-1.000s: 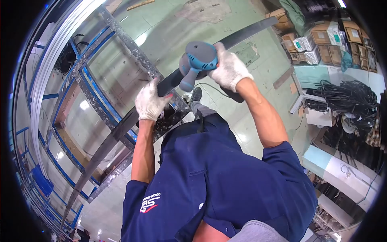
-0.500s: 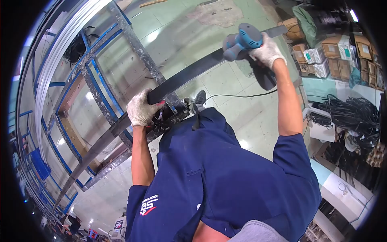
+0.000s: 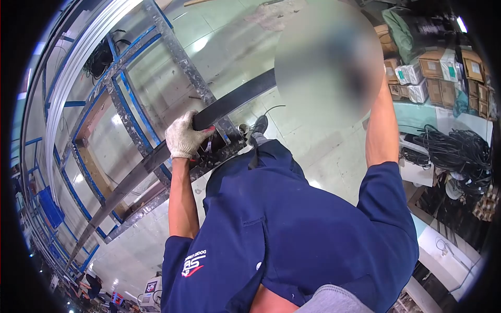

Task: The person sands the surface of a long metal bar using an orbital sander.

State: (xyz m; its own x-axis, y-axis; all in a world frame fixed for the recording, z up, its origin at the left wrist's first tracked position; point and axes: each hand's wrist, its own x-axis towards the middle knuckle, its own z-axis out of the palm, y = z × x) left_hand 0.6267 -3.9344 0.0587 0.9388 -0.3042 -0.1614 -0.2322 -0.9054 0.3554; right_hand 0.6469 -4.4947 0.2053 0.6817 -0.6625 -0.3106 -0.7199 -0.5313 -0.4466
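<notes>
My left hand (image 3: 183,136), in a pale knitted glove, grips a long dark flat bar (image 3: 237,96) with the fingers closed around its edge. The bar slants from the lower left up toward the upper right, across a paint-spattered metal frame (image 3: 193,78). A round blurred patch covers the bar's far end and my right hand; only my right forearm (image 3: 383,130) shows clearly. Inside the patch are a bluish smear (image 3: 347,44) and a dark one, whose shapes I cannot make out. My right fingers are hidden.
Blue-edged frame members (image 3: 122,101) and long white strips (image 3: 70,70) fill the left side. Cardboard boxes (image 3: 433,65) are stacked at the right, above a heap of black cable (image 3: 454,151). A shoe (image 3: 261,124) stands on the pale tiled floor beside a thin cord.
My right arm has shifted slightly right. Half a second ago the gloved right hand clearly held a blue-grey power sander over the bar; blur now hides that area. My left hand has barely moved.
</notes>
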